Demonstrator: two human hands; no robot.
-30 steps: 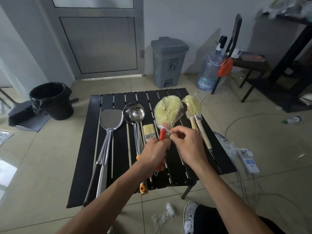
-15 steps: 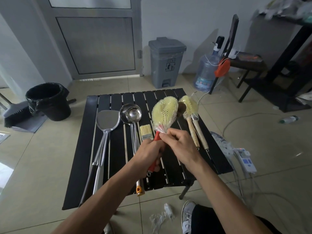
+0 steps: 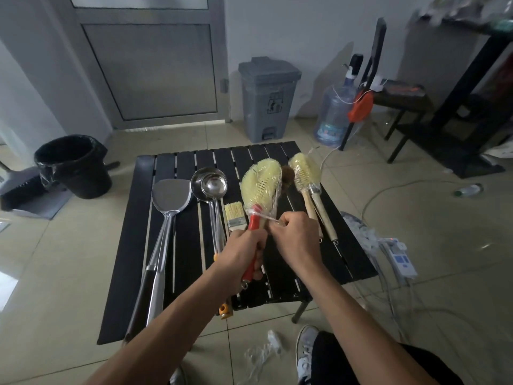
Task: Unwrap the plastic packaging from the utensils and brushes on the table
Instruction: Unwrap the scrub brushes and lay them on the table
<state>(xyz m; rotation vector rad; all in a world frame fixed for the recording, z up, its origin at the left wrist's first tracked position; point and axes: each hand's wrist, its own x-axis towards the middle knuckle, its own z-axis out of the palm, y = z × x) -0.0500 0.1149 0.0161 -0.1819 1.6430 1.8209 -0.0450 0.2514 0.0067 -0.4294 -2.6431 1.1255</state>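
Observation:
My left hand (image 3: 241,252) grips the red handle of a yellow-bristled brush (image 3: 260,187), held upright above the black slatted table (image 3: 133,245). Clear plastic wrap (image 3: 263,215) covers its head and is bunched at the neck. My right hand (image 3: 294,237) pinches a strand of that wrap and stretches it rightward from the neck. On the table lie a steel spatula (image 3: 170,201), two steel ladles (image 3: 212,186), a small flat paintbrush (image 3: 235,215), and two wooden-handled brushes (image 3: 304,173) still in plastic.
Crumpled plastic wrap (image 3: 261,354) lies on the tiled floor by my shoe (image 3: 305,345). A black bin (image 3: 73,165) and dustpan stand left, a grey pedal bin (image 3: 268,98) behind the table, a water jug (image 3: 334,115), chair and power strip with cables (image 3: 399,257) to the right.
The brush has tilted slightly left in my left hand. My right hand has pulled a strand of wrap away from the brush neck toward the right.

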